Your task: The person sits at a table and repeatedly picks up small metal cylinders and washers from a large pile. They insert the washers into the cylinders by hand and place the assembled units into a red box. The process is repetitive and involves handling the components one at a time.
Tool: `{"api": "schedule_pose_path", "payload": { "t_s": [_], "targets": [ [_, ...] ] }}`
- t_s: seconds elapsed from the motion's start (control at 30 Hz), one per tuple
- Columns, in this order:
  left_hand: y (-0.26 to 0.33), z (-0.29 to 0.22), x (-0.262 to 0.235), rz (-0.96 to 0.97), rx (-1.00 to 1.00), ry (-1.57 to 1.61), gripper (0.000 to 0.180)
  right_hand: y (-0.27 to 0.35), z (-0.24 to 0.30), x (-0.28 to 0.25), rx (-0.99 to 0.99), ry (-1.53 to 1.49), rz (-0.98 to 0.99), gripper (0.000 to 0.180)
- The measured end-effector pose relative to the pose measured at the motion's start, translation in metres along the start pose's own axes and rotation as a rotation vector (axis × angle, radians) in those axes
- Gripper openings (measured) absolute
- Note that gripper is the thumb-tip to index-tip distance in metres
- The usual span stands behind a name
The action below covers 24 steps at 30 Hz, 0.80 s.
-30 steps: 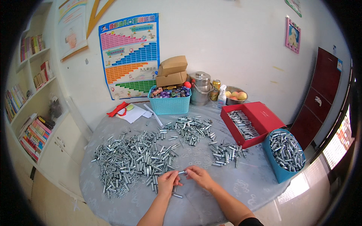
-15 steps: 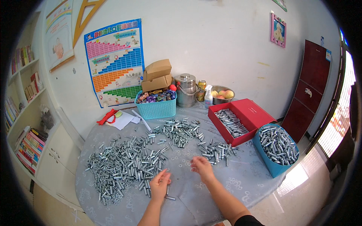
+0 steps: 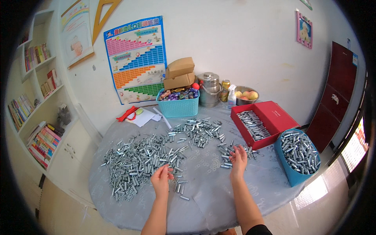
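My left hand (image 3: 161, 178) is over the right edge of a large heap of silvery metal sleeves (image 3: 137, 160). Its thumb and fingertips are pinched together, and whatever they may hold is too small to make out. Farther right, my right hand (image 3: 238, 161) is raised at a small pile of sleeves (image 3: 226, 150), partly covering it. Its fingers are slightly bent and apart, with nothing visible in them. Several thin metal rings (image 3: 213, 160) lie on the cloth between the hands. A few loose sleeves (image 3: 184, 197) rest near my left wrist.
Another sleeve pile (image 3: 201, 133) lies mid-table. At right, a red box (image 3: 252, 144) and a blue bin (image 3: 291, 180) hold sleeves. Along the back are a turquoise basket (image 3: 178, 108) of small packets, a steel pot (image 3: 209, 88), a spray bottle (image 3: 232, 98), a fruit bowl (image 3: 247, 101) and papers (image 3: 141, 117).
My right hand has moved right, from beside the rings to the small pile. My left hand has shifted slightly left and away from me, over the heap's edge. The whole view has turned a little left.
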<state>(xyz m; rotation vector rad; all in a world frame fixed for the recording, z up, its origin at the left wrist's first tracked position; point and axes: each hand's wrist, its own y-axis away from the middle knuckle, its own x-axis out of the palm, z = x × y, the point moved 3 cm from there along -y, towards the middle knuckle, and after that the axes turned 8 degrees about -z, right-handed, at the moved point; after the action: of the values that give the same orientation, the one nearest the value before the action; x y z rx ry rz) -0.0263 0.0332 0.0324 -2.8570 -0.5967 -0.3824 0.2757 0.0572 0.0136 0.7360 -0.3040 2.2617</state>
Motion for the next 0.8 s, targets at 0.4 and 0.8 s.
{"api": "schedule_pose_path", "payload": {
  "t_s": [0.4, 0.8],
  "targets": [
    [-0.019, -0.028, -0.023, 0.088, 0.024, -0.315, 0.013, 0.127, -0.037, 0.054, -0.782, 0.879, 1.085, 0.025],
    [0.032, -0.005, 0.002, 0.383, 0.486, -1.198, 0.013, 0.115, -0.039, 0.047, -0.562, 0.866, 0.989, 0.017]
  ]
}}
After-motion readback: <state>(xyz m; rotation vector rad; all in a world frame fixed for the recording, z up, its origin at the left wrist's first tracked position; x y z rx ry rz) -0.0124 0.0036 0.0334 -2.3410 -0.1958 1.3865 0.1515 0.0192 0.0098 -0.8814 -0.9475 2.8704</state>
